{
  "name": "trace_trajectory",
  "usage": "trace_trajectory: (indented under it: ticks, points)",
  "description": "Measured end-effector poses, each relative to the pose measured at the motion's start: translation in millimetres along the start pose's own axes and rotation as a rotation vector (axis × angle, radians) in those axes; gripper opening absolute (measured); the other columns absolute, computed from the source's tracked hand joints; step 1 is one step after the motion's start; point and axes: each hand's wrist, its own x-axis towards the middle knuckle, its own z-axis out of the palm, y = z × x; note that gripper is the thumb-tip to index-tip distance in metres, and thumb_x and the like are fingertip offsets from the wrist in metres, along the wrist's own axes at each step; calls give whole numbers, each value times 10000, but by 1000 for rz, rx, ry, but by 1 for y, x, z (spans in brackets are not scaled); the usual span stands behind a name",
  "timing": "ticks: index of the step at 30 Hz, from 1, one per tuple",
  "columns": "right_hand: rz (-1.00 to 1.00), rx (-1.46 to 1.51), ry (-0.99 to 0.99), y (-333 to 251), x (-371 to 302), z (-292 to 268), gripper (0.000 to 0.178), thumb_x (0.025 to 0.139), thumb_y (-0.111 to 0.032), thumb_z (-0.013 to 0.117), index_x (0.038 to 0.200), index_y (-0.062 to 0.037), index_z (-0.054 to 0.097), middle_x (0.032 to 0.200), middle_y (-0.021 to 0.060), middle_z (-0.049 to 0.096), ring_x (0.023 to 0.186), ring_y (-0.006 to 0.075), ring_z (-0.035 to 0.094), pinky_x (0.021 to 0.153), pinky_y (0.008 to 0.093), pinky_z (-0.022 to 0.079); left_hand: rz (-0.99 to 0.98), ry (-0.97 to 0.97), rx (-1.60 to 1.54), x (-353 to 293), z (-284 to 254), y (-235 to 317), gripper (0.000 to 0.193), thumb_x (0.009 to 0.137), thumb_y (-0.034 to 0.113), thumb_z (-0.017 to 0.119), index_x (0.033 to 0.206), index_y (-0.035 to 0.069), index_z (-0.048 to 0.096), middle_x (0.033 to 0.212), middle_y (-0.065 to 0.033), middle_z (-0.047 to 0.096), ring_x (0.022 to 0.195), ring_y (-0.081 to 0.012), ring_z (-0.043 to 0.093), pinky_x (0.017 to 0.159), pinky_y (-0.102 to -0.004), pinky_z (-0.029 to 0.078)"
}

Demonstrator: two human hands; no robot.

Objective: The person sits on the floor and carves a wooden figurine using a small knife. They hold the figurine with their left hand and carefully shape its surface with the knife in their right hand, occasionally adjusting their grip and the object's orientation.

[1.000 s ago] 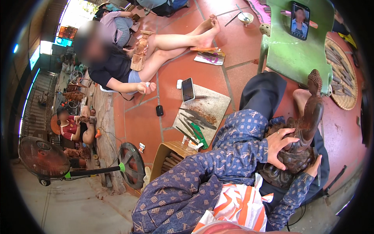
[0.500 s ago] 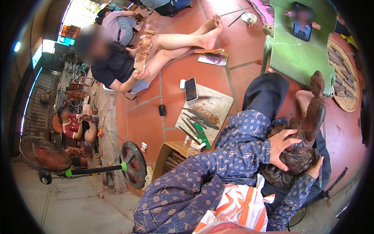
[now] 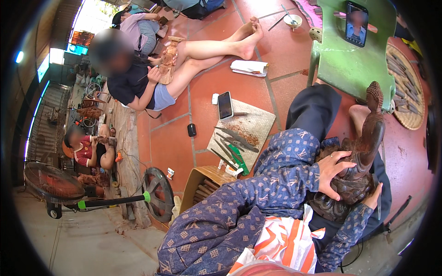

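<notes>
A dark brown carved wooden Buddha statue (image 3: 368,142) leans across my lap, its knobbed head toward the green chair and its broad base toward me. My left hand (image 3: 332,172), a ring on one finger, grips the statue's lower body with thumb and fingers apart. On the statue's right side, my right hand (image 3: 372,198) is closed beside the base, its thumb up along the wood. A thin grey strip (image 3: 379,212) shows at that hand; its kind is unclear, and most of the fingers are hidden.
A green plastic chair (image 3: 340,64) holding a phone stands ahead, beside a round basket (image 3: 421,120) of tools. Left of me lie a woven mat (image 3: 262,120) with chisels and a box (image 3: 191,184) of tools. A co-worker (image 3: 131,76) sits beyond, near a fan (image 3: 53,181).
My hands and the statue have hardly moved. The co-worker has lowered a hand, now with a thin tool, against their carving. The colourful paper on the floor now shows a white side.
</notes>
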Motion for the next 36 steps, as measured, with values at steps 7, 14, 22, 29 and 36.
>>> trace_trajectory:
  ticks: [7,14,22,29,36]
  points:
    - [-116,-180,-75,13,14,-25,472,1018,-115,455,1470,-21,354,1413,186,449,1230,262,517,1059,362,412,0,-9,-21,3,-1,1,1108,513,479,890,1429,144,363,1458,-269,272,1263,-505,397,1054,-527,373]
    - [31,18,85,-5,-6,8,659,976,-483,495,1317,81,516,1342,192,539,1220,273,527,1064,377,390,-19,-13,-25,1,-1,2,1118,502,443,904,1436,156,361,1458,-263,274,1296,-492,363,1064,-529,369]
    - [23,23,69,-4,-1,1,634,976,-456,509,1325,73,504,1327,185,540,1213,267,527,1049,375,403,-11,-11,-20,2,-1,2,1118,501,440,905,1437,155,366,1460,-262,272,1289,-493,373,1063,-524,373]
    - [9,45,64,-5,-5,6,623,968,-461,519,1307,61,533,1321,179,554,1212,271,531,1053,379,400,-9,-12,-24,2,-2,3,1120,502,441,905,1438,152,364,1460,-262,273,1283,-495,381,1064,-522,373]
    - [-30,13,55,-1,-2,0,619,965,-463,525,1305,54,539,1326,176,553,1213,265,531,1052,382,402,-13,-21,-28,3,-2,3,1108,510,433,904,1436,149,363,1457,-261,277,1291,-491,371,1068,-525,367]
